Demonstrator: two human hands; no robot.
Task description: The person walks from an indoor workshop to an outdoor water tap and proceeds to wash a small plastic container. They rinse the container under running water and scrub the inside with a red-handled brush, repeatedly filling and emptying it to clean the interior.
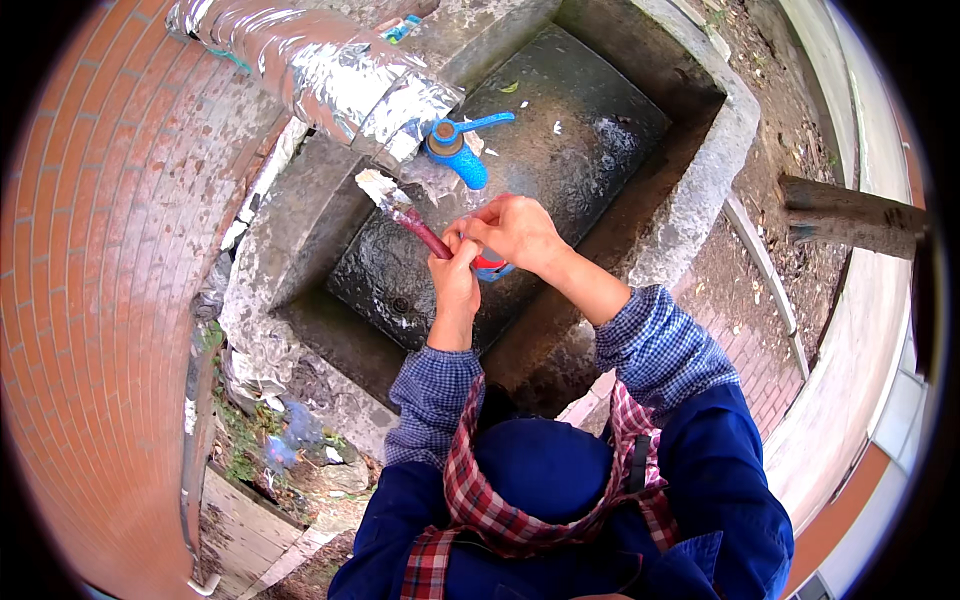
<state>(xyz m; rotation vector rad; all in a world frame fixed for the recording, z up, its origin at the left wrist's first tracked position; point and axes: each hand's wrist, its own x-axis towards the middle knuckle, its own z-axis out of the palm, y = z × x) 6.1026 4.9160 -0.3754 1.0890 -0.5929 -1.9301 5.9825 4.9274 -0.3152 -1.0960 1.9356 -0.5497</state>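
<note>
My left hand (456, 292) is closed around the dark red handle of a brush (425, 232). The brush tilts up and to the left, and its pale, whitish head points toward the tap. Close against it, my right hand (520, 236) has its fingers pinched together by the left thumb; what lies in them, if anything, is hidden. Below the fingers shows a small round red and blue object (492, 267), partly covered by both hands. A blue tap (458, 158) with a lever handle stands just beyond the brush head.
Both hands are over a deep stone sink (745, 130) with a wet, dark bottom. Foil-wrapped pipework (320, 70) runs to the tap from the upper left. A brick wall (90, 300) rises at left. At right are a tree trunk (850, 215) and a curb (770, 260).
</note>
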